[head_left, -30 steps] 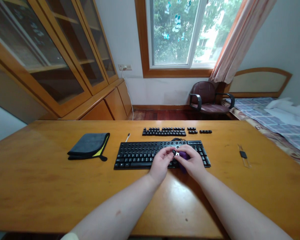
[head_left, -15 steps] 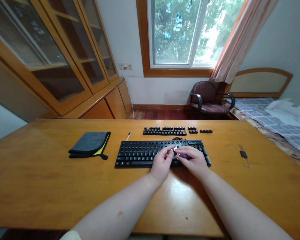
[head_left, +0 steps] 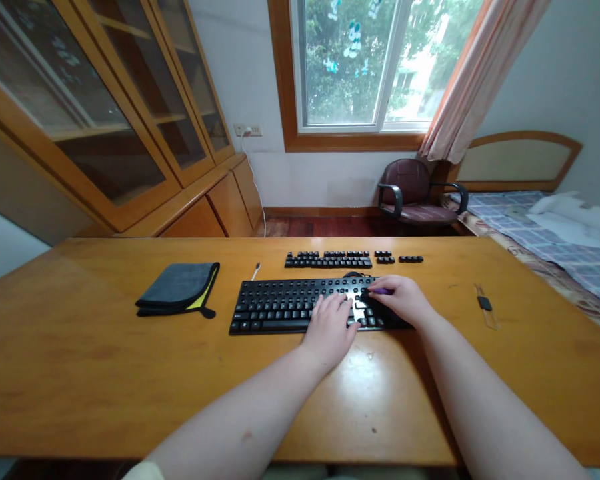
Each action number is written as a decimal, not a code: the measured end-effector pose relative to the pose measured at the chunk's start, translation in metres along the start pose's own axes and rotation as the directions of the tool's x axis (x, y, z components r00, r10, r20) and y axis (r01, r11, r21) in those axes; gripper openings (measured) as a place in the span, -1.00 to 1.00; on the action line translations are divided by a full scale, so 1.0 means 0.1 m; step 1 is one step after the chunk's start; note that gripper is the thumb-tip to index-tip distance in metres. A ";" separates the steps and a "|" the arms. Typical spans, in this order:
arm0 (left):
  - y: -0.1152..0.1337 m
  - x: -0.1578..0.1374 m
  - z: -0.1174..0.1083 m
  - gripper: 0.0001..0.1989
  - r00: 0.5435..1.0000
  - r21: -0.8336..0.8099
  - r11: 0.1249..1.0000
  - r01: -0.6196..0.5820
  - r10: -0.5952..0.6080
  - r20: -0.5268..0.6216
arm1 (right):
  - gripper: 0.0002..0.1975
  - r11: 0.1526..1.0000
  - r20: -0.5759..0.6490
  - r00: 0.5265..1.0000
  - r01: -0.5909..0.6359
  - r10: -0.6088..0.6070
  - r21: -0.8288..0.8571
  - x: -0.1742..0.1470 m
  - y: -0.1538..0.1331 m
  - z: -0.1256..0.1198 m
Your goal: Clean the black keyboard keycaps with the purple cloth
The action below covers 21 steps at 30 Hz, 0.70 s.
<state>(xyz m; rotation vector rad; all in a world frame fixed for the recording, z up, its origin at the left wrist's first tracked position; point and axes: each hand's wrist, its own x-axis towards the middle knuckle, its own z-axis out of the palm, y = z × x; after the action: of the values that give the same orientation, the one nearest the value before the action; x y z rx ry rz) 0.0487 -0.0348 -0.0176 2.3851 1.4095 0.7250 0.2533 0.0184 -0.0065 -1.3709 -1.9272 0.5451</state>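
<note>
A black computer keyboard (head_left: 270, 308) lies flat on the wooden table, its upper rows showing bare key posts where keycaps are off. My left hand (head_left: 329, 328) rests on its middle, palm down with the fingers spread. Over the right part of the board, my right hand (head_left: 404, 299) pinches a slim purple-handled tool (head_left: 381, 291); its tip is hidden behind the fingers. Behind the keyboard, loose black keycaps (head_left: 330, 261) are laid out in rows.
A folded grey cloth (head_left: 177, 285) with yellow lining lies at the left. Near the keyboard's far left corner is a small toothbrush (head_left: 257, 270). A wire keycap puller (head_left: 485, 304) lies on the right. Beyond the table (head_left: 105, 373) stand an armchair (head_left: 413, 190) and a bed (head_left: 510, 207).
Both hands were together over the keyboard and have parted. The left one has flattened onto the keys; the right one has moved up and right with the purple-handled tool.
</note>
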 end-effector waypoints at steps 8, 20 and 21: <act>-0.04 0.01 0.07 -0.50 0.999 0.035 0.999 0.038 -0.039 0.013 | -0.85 0.978 0.017 0.991 0.131 -0.130 -0.161 -0.05 -0.07 0.23; -0.03 0.00 0.09 -0.50 1.000 0.021 0.999 0.030 -0.030 0.002 | -0.84 0.966 0.094 0.992 0.104 -0.084 -0.238 -0.03 -0.10 0.19; -0.03 0.00 0.09 -0.49 1.000 0.021 0.999 0.031 -0.031 0.002 | -0.84 0.964 0.094 0.992 0.105 -0.084 -0.245 -0.03 -0.10 0.19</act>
<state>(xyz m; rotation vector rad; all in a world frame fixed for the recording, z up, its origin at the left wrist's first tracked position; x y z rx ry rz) 0.0508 -0.0330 -0.0263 2.3739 1.4563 0.7026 0.2334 0.0128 -0.0135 -1.4189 -2.1755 0.3253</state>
